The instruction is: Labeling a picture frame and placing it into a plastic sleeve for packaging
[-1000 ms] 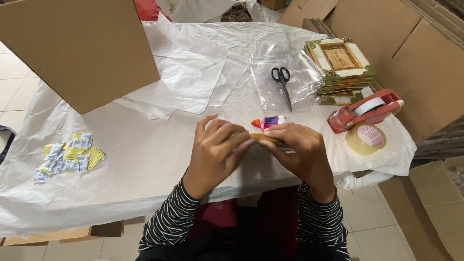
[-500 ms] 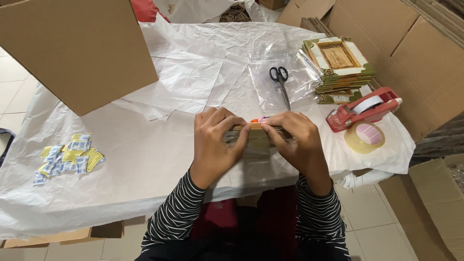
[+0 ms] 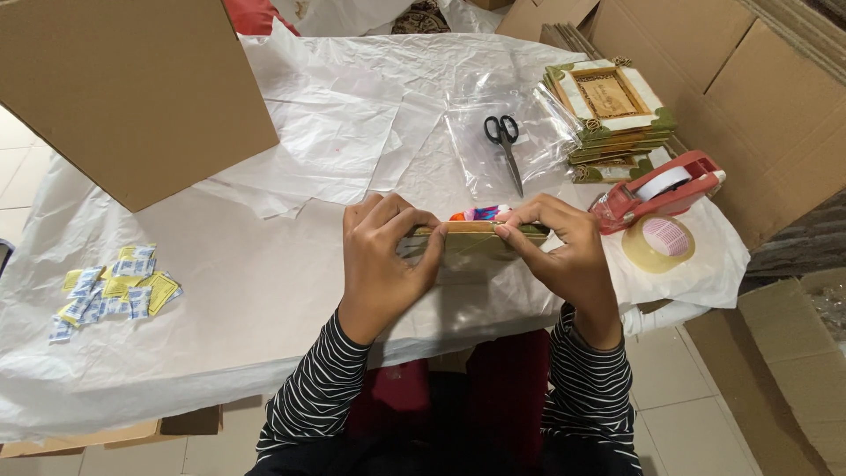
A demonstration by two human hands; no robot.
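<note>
My left hand (image 3: 381, 256) and right hand (image 3: 564, 256) each pinch one end of the flat packet (image 3: 471, 240), edge-up over the bench's (image 3: 264, 300) near edge. I judge even thumb pressure along its top keeps the wrap flat.

One second ago the left hand (image 3: 381, 264) and the right hand (image 3: 564, 260) were close together, fingers overlapping over the flat green piece (image 3: 476, 242). Now they are apart, at 9 and 3 o'clock of it, and its top edge shows between them.
</note>
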